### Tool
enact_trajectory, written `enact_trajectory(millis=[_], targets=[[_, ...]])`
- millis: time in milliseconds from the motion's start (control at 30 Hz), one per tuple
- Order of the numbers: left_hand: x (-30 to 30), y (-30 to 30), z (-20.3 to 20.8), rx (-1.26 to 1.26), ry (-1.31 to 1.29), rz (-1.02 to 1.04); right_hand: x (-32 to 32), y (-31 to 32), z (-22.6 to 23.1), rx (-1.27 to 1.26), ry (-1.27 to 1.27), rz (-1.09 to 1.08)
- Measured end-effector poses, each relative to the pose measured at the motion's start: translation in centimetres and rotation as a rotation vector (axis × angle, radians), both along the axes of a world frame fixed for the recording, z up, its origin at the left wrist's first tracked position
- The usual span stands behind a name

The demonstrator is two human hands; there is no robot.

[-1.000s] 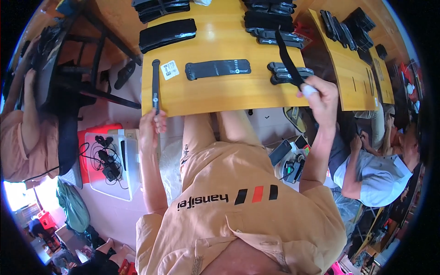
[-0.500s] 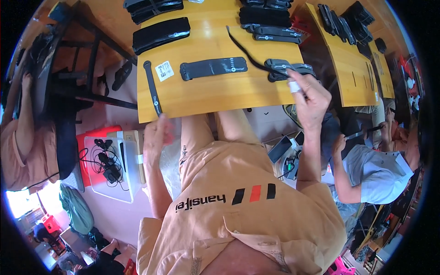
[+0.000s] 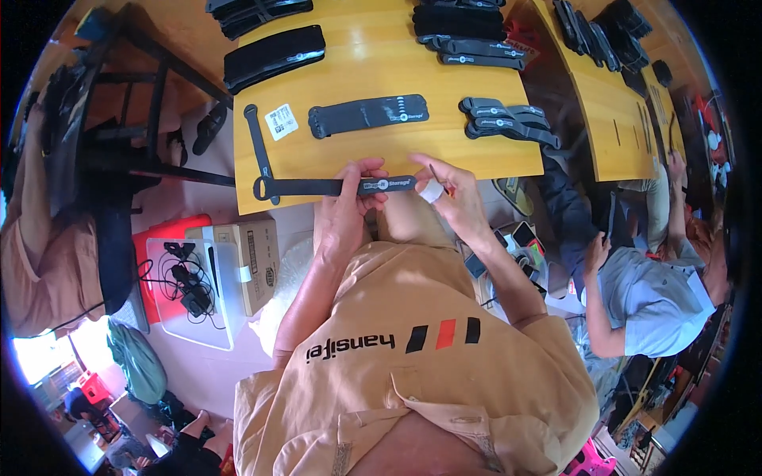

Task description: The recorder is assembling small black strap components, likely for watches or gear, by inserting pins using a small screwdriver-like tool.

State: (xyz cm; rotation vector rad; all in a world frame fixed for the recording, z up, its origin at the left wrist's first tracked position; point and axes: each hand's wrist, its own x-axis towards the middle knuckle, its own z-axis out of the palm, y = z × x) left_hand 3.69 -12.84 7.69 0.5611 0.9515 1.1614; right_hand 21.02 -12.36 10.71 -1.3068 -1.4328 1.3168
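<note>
Here, left hand (image 3: 349, 198) pinching a long black strap (image 3: 333, 186) lying flat along the near edge of the yellow worktop (image 3: 381, 79), right hand (image 3: 452, 194) closed around a thin red-handled tool (image 3: 438, 178) just beside the strap's end, small white label (image 3: 281, 121) and more black straps (image 3: 508, 127) farther back.

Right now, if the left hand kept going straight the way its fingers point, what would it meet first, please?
Probably the wide black strap lying flat farther up the table; the left hand already pinches the long strap.
</note>
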Motion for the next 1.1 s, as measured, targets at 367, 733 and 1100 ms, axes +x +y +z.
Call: enact_trajectory(millis=[367,733,1100], targets=[[-4.4,1.4,-2.4,-0.023,-0.057,0.086,2.4,2.8,-3.1,-0.331,0.153,-0.152],[-7.5,6.7,-5.1,0.068,0.446,0.245,1.7,8.2,-5.1,-0.157,-0.011,-0.208],[-6.5,8.3,-5.5,0.098,0.740,0.232,1.8,10.4,-8.7,0.051,-0.239,-0.327]])
